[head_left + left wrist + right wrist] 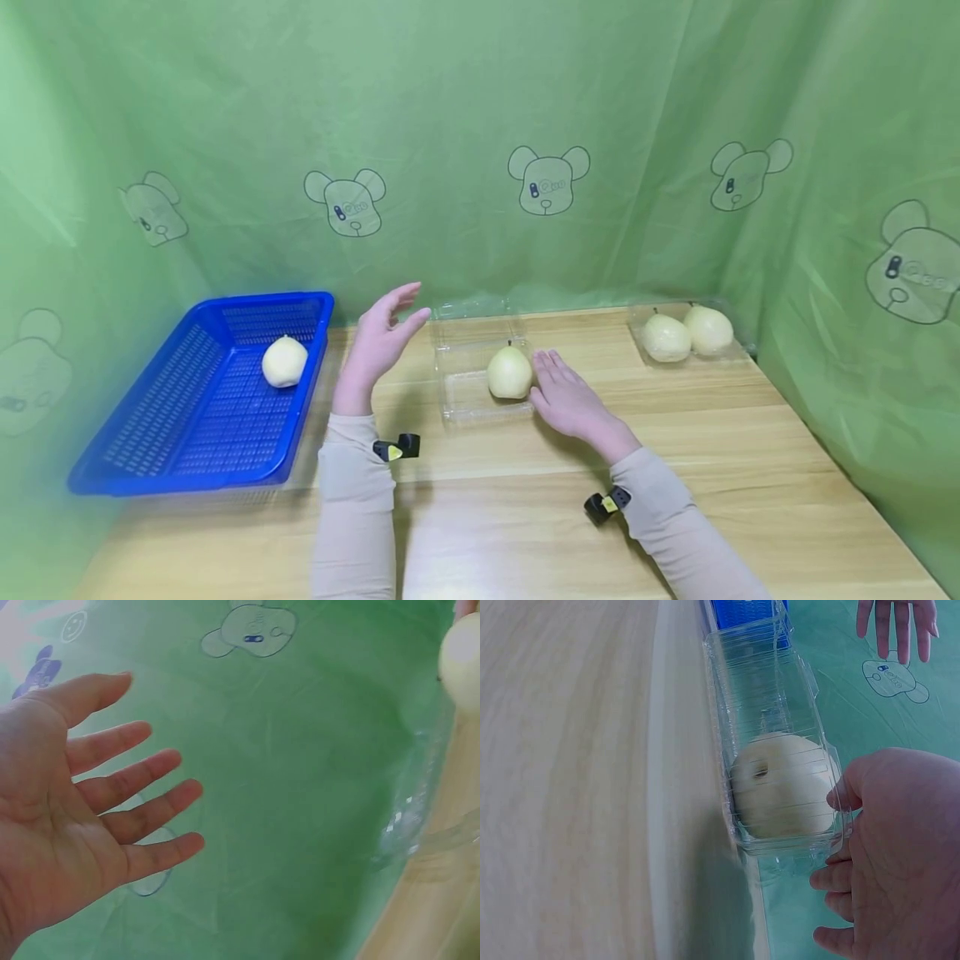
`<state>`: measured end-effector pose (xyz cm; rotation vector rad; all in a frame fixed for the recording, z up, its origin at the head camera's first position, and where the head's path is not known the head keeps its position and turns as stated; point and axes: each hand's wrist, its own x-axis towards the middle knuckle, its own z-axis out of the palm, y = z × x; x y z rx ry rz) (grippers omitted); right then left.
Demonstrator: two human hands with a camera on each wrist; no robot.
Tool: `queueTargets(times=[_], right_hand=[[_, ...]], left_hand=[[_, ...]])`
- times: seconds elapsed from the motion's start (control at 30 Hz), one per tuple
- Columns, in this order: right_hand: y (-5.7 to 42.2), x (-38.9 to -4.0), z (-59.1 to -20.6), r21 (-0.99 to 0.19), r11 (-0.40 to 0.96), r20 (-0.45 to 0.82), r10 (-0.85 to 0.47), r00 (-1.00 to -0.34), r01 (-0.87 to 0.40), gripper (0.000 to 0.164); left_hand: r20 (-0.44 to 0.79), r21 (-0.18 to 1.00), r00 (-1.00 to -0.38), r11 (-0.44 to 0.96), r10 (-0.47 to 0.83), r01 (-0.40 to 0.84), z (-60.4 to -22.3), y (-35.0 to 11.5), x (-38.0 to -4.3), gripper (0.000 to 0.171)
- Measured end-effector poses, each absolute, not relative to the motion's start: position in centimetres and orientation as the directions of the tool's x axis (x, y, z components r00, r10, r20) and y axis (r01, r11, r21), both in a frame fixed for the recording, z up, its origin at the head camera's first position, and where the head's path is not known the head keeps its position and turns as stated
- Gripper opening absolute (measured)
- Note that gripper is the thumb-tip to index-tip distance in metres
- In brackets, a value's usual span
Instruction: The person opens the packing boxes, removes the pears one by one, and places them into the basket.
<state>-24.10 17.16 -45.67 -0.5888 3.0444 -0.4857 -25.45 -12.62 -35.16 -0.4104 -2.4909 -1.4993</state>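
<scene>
A pale yellow-green pear (509, 372) sits in the right part of a clear plastic clamshell box (461, 392), whose lid stands raised at the back. My right hand (572, 400) is at the box's right end, fingers extended; in the right wrist view its thumb (846, 791) lies against the box wall near the pear (784, 787). My left hand (378, 337) hovers between the blue basket and the box, holding nothing. Its fingers are spread and slightly bent in the left wrist view, with the palm (52, 810) showing.
On the left stands a blue plastic basket (281, 462) with one pear (285, 362) inside. At the back right, another clear box (738, 350) holds two pears (666, 337). Green curtains (465, 100) with bear prints surround the wooden table (487, 533).
</scene>
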Motion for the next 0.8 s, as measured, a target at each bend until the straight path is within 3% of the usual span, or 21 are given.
queueTargets(times=[0.43,0.8], right_hand=[[17.1,-24.1,-45.8,-0.294,0.878,0.067,-0.375,-0.925,-0.378,0.062],[17.2,-24.3,-46.0,-0.292,0.880,0.060,-0.373,-0.926,-0.374,0.063]], left_hand=[[0.332,0.895,-0.942,0.297,0.058,0.334,-37.8,-9.7,-26.1,0.043],[0.265,0.918,-0.961,0.283,0.085,0.278,-39.6,-7.3,-26.7,0.046]])
